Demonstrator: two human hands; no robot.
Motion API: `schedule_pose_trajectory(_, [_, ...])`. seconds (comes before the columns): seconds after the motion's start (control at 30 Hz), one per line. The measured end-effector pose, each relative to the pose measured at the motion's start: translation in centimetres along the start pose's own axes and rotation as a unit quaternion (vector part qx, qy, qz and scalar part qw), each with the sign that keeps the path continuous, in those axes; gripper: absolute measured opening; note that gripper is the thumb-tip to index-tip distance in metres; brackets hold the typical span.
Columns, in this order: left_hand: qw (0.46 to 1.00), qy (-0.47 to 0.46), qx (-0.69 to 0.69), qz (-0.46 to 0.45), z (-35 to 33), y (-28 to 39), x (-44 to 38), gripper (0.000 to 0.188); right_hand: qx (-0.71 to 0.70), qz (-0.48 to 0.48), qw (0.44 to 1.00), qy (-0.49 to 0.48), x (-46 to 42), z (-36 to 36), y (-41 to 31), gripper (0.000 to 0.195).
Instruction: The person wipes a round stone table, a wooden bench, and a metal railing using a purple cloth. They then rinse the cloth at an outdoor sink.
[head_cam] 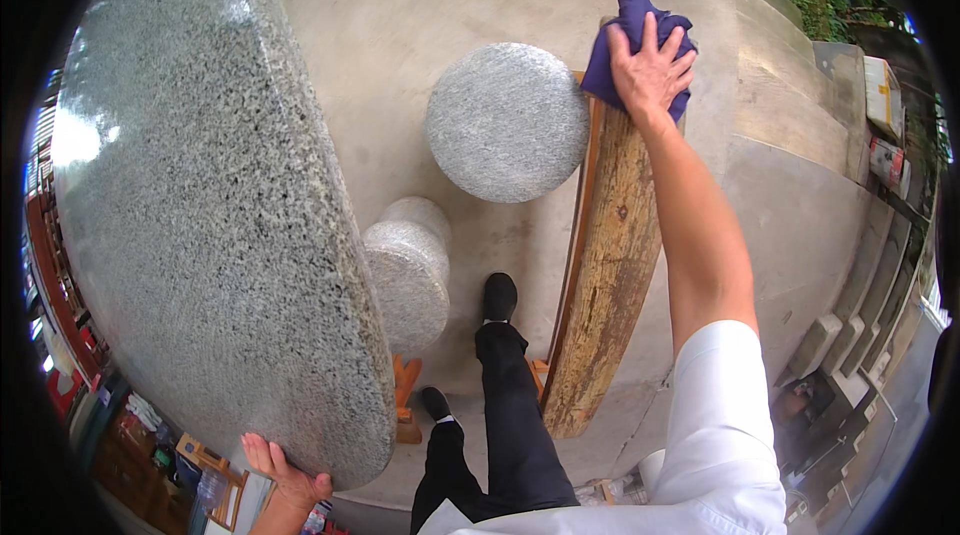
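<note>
My right hand lies spread over a crumpled purple cloth, pressing it onto the far end of a long wooden bench. The bench's top is worn, with patchy yellow-brown colouring. At the lower left, my left hand rests on the near rim of a large speckled grey granite table, holding no loose object. The cloth hides the far end of the bench top, and my right forearm crosses over part of its right side.
A round granite stool stands against the bench's left side. Another stone stool is partly under the table edge. Orange wooden legs show near my feet. Concrete steps and a white box lie to the right.
</note>
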State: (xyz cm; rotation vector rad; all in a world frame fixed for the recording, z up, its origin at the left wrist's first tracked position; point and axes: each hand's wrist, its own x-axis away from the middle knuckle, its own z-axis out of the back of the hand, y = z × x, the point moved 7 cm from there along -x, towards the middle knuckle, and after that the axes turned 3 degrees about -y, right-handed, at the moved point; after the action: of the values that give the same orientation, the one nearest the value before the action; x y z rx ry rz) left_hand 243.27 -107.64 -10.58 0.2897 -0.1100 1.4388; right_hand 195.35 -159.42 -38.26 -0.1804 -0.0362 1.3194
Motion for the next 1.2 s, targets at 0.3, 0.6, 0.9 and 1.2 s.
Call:
schedule_pose_trajectory(0.3, [1.0, 0.003, -0.006, -0.004, 0.1, 0.1, 0.2, 0.089, -0.215, 0.322, 0.921, -0.05, 12.2, 0.4, -10.3, 0.043])
schedule_pose_trajectory(0.6, [1.0, 0.016, -0.005, -0.009, 0.0, 0.0, 0.3, 0.087, -0.106, 0.433, 0.89, -0.098, 14.3, -0.5, -16.9, 0.054])
schedule_pose_trajectory(0.9, [0.999, 0.039, -0.007, -0.028, 0.4, 1.1, -1.2, 0.081, -0.107, 0.262, 0.959, -0.019, 26.2, -1.2, -9.2, 0.061])
schedule_pose_trajectory(1.2, [0.996, 0.078, 0.004, -0.034, 0.4, 1.0, -1.7, 0.084, -0.417, 0.228, 0.878, -0.065, 25.0, -0.2, -17.7, 0.033])
